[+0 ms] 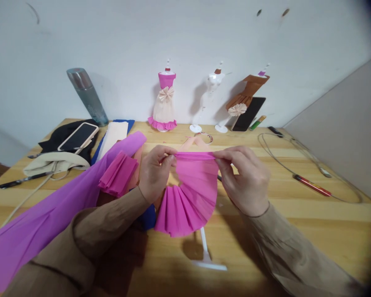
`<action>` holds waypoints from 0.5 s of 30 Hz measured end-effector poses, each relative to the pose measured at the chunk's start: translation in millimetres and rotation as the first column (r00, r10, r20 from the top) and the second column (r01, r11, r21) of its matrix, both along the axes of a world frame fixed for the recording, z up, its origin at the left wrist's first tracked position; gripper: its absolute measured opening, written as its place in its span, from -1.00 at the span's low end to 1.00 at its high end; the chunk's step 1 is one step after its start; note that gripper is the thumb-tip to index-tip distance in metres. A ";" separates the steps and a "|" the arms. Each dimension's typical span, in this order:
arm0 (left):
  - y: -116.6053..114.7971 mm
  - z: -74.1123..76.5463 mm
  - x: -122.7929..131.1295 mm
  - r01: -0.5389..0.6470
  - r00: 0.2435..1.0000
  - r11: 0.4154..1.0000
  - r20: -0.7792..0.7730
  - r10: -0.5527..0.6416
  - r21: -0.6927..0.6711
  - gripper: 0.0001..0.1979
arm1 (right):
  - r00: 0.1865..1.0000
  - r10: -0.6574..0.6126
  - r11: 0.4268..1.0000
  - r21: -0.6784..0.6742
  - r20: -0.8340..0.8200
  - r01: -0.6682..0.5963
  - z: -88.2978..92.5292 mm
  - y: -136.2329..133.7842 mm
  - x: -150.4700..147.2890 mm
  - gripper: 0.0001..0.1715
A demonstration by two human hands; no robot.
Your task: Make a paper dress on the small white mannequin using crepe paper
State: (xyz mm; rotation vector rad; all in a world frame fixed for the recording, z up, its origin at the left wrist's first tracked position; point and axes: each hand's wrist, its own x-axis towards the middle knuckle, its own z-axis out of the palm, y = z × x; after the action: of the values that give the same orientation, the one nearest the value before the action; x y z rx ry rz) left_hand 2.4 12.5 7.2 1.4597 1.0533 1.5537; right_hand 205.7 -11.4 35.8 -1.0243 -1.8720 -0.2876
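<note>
Between my two hands a strip of pink pleated crepe paper (196,181) is stretched, its top edge folded and level. My left hand (157,171) pinches the left end of that edge between thumb and fingers. At the other end, my right hand (245,177) grips the edge in the same kind of pinch. The pleats fan down and curl to the left below my hands. Left of my left hand lies a folded bundle of pink crepe paper (118,174), beside a long purple crepe sheet (64,206).
Along the wall stand a mannequin in a pink-and-cream dress (166,101), a bare white mannequin (207,97) and a tilted one in brown (249,90). A bottle (88,97) and phone (78,137) are at left. A cable with a red handle (312,185) lies right.
</note>
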 end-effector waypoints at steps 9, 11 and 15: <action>6.7 -5.6 -1.7 0.060 0.997 0.996 -0.050 -0.056 0.073 -0.84 | 0.999 -0.027 0.996 -0.090 -0.029 0.024 5.6 2.2 6.5 -0.86; 5.5 -3.2 -0.9 0.124 0.992 0.992 -0.020 -0.124 -0.018 -0.87 | 0.999 -0.045 0.994 -0.103 -0.028 0.042 7.8 1.8 8.8 -0.87; 3.2 4.8 -0.5 0.235 0.971 0.965 -0.009 -0.238 -0.119 -0.88 | 0.995 -0.062 0.960 -0.276 -0.083 0.037 11.5 -1.7 12.7 -0.91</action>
State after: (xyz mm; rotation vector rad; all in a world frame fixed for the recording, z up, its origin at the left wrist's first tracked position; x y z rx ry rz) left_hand 1.9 15.7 12.0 1.4673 0.9300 1.2877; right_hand 218.5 -13.1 47.4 -1.2514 -1.8388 -0.0081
